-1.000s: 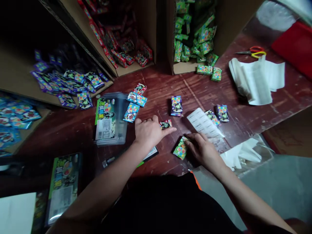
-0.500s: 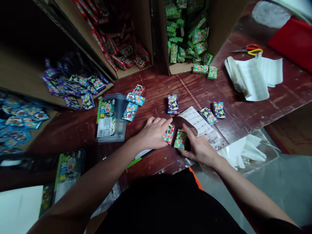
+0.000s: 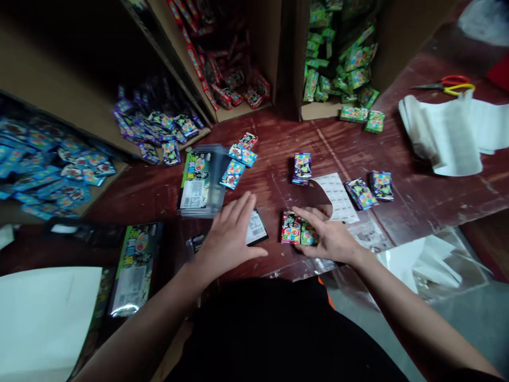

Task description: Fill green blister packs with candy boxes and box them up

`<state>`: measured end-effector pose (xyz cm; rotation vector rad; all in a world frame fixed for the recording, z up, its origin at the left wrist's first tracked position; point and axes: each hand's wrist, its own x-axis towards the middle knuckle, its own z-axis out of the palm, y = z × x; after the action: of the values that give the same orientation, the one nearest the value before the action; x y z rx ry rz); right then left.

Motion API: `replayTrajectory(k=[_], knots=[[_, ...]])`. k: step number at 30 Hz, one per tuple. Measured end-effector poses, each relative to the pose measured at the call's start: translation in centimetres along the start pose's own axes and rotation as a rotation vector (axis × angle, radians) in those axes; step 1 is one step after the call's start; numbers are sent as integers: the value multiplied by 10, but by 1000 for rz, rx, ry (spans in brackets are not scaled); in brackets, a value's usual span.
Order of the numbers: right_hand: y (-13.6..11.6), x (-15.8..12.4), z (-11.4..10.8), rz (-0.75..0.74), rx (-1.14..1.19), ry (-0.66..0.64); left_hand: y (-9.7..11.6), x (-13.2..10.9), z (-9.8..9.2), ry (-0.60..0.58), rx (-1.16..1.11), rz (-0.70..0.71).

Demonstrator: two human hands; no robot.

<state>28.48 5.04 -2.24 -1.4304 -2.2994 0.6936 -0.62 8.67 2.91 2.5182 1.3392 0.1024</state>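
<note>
Your left hand [image 3: 233,228] has come away from the small, glossy red patterned box [image 3: 290,228], which now sits against the small, glossy green patterned box [image 3: 309,232]; 0.5 seconds ago a gap parted the 2. You have your right hand [image 3: 328,236] partly closed, thumb below and fingers above, gripping the green box at the near edge of the dark red-brown wooden table [image 3: 274,143]. Its fingertips reach the red box's upper edge. Your left hand is open and holds nothing that shows, fingers stretched and thumb spread, above a flat black-and-white printed card [image 3: 256,229]; whether they touch, you cannot tell. Beyond your right hand lie a white printed label sheet [image 3: 341,197] and 2 small purple patterned boxes [image 3: 361,193]. Left of your left hand's fingers, clear plastic cases with a black-and-green print [image 3: 201,183] lie stacked.
</note>
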Motion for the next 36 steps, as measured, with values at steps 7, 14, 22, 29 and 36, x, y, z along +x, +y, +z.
replayTrajectory(k=[7,14,22,29,36], knots=[[-24,25,18,56,89,79,-34,-57,4,5,12,-99],[-36,39,20,-259,77,-109,-43,-70,7,-40,-87,-41],[-37,32,22,-234,125,-153,-48,-71,12,-64,-169,-53],[-25,40,18,-313,223,-228,-43,-63,9,-84,-203,-44],[-28,60,8,-332,299,-269,-45,-63,-1,-49,-206,-62]])
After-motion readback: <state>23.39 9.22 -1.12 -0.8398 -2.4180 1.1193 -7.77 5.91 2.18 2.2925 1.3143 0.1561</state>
